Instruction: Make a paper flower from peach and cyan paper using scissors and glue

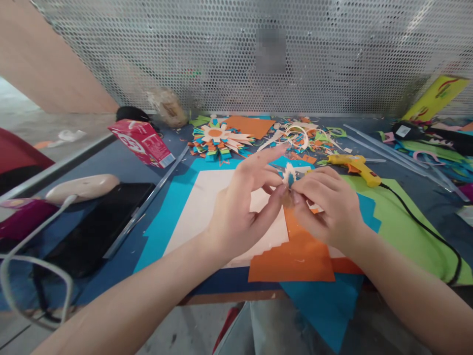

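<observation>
Both of my hands meet above the middle of the table and pinch one small fringed paper piece (288,174), cream with a bit of teal. My left hand (247,202) grips it with thumb and middle finger, its forefinger stretched out. My right hand (327,206) holds the same piece from the right with curled fingers. Beneath the hands lie an orange sheet with a stepped edge (295,251), a cream sheet (201,212) and teal sheets (166,217).
A layered paper flower (218,139) and several paper scraps (301,133) lie at the back. A yellow glue gun (354,166) with a black cord rests on a green sheet (414,227). A red carton (142,142), a black tablet (99,227) and glue sticks (391,150) lie around.
</observation>
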Demonstrator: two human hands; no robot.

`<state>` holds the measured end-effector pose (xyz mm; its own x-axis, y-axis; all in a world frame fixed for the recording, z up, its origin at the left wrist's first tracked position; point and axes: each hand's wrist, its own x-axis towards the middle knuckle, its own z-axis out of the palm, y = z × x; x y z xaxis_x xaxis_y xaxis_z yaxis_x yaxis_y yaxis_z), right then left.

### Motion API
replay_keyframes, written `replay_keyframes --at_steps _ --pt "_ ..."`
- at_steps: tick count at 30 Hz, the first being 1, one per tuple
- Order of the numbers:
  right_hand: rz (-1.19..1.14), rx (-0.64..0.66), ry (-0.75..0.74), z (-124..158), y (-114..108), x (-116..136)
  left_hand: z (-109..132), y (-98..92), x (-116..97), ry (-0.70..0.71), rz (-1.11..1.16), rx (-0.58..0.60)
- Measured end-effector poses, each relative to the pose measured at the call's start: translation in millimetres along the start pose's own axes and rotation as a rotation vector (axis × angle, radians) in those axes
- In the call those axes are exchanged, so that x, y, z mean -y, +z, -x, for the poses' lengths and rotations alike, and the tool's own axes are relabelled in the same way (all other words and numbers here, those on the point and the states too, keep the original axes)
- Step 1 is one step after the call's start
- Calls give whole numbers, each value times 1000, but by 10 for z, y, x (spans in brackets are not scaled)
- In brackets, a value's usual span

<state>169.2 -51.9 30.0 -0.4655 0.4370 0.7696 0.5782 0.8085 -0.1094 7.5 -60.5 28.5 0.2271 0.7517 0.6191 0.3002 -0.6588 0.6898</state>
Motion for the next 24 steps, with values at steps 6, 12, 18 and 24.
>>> replay_keyframes --at_steps 6,12,18,24 --pt "-23 -15 8 -12 -25 26 24 4 -2 68 -33 -21" --pt "-101 -11 5 0 -40 29 -2 13 18 177 22 -67" --pt "-239 -196 345 -28 -42 -68 -90 -38 51 29 210 -24" --pt "-466 12 562 -52 39 -176 -143 -38 141 -129 330 26"
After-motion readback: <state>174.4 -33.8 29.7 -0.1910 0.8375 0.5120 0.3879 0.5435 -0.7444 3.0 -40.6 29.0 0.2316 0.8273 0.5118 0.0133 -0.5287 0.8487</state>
